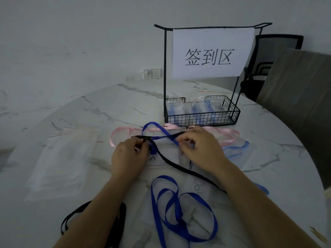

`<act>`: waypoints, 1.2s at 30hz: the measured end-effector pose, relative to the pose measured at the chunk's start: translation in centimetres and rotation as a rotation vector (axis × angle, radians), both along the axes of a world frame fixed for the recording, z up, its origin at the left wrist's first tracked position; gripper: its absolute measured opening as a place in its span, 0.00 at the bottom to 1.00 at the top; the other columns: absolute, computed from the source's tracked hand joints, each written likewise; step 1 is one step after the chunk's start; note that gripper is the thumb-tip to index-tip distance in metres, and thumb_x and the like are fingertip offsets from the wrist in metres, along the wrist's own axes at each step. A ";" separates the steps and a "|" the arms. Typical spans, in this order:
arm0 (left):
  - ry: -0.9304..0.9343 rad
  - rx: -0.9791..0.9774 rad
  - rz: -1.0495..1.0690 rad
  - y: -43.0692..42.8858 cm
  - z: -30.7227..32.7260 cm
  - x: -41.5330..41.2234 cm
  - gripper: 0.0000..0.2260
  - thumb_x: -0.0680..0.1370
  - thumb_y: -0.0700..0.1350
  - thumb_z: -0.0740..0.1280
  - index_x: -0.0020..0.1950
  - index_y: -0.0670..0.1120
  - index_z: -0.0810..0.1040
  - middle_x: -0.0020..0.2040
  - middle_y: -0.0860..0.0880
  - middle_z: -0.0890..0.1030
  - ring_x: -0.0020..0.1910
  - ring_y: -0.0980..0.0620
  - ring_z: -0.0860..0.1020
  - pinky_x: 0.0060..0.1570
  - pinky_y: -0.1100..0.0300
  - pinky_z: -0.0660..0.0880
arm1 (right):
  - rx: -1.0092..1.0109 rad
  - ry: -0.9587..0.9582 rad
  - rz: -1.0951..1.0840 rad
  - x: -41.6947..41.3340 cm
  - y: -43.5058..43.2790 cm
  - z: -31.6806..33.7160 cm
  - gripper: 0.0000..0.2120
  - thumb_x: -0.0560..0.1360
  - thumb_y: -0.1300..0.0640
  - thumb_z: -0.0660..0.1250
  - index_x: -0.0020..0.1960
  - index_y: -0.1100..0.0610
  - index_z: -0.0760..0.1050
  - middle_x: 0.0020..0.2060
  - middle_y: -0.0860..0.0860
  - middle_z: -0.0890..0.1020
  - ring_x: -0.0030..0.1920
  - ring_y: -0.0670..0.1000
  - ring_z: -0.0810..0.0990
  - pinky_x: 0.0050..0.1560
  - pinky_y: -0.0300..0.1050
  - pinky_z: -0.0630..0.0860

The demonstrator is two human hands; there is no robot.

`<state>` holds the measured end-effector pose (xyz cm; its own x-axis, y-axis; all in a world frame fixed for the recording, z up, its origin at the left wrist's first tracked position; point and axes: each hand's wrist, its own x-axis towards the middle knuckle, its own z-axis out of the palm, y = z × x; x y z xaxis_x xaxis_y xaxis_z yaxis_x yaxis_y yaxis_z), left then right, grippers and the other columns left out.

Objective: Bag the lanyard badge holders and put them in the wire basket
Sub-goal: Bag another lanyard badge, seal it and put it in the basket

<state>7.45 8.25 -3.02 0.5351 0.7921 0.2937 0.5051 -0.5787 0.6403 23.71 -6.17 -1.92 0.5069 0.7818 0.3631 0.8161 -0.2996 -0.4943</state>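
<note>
"Head view: why are both hands pinching?"

"The left hand [129, 154] grips the black strap [188, 171] and the right hand [198, 149] grips the blue strap [152, 124], probably to untangle them over the badge holder [166, 158]."

"And the basket?"

"The wire basket [202, 117] stands just behind, with bagged ones already inside."

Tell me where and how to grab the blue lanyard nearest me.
Pinch the blue lanyard at the crossing beside its white clip, coming straight down from above. It lies flat in loose overlapping loops, so one pinch there likely catches several bands at once; a single outer loop would trail the rest.
</note>
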 end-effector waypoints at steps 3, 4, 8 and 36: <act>-0.014 -0.004 0.009 0.3 0.0 -0.1 0.08 0.80 0.47 0.65 0.54 0.46 0.82 0.45 0.49 0.83 0.42 0.51 0.78 0.41 0.59 0.74 | -0.244 -0.157 0.051 -0.9 0.3 -0.4 0.23 0.74 0.36 0.63 0.65 0.43 0.77 0.53 0.45 0.74 0.56 0.47 0.71 0.58 0.46 0.69; -0.023 -0.005 0.012 0.4 -0.1 -0.3 0.08 0.81 0.47 0.65 0.54 0.46 0.82 0.45 0.49 0.83 0.42 0.52 0.78 0.40 0.61 0.74 | -0.278 -0.180 0.054 -1.1 0.6 -0.5 0.26 0.73 0.33 0.61 0.66 0.44 0.77 0.54 0.46 0.73 0.57 0.47 0.70 0.61 0.48 0.68; -0.080 -0.044 0.069 0.3 -0.2 0.0 0.07 0.82 0.45 0.62 0.52 0.46 0.79 0.38 0.54 0.78 0.35 0.60 0.74 0.32 0.68 0.64 | -0.278 -0.087 0.073 -1.1 0.5 -0.5 0.25 0.68 0.29 0.65 0.56 0.44 0.79 0.46 0.39 0.72 0.51 0.41 0.70 0.56 0.43 0.69; -0.590 -0.400 -0.117 -0.9 1.5 0.2 0.09 0.78 0.48 0.69 0.55 0.46 0.81 0.40 0.59 0.84 0.37 0.64 0.80 0.34 0.71 0.75 | 0.330 1.278 0.187 -1.1 0.2 2.6 0.02 0.76 0.62 0.71 0.48 0.57 0.81 0.36 0.56 0.85 0.34 0.51 0.85 0.32 0.39 0.79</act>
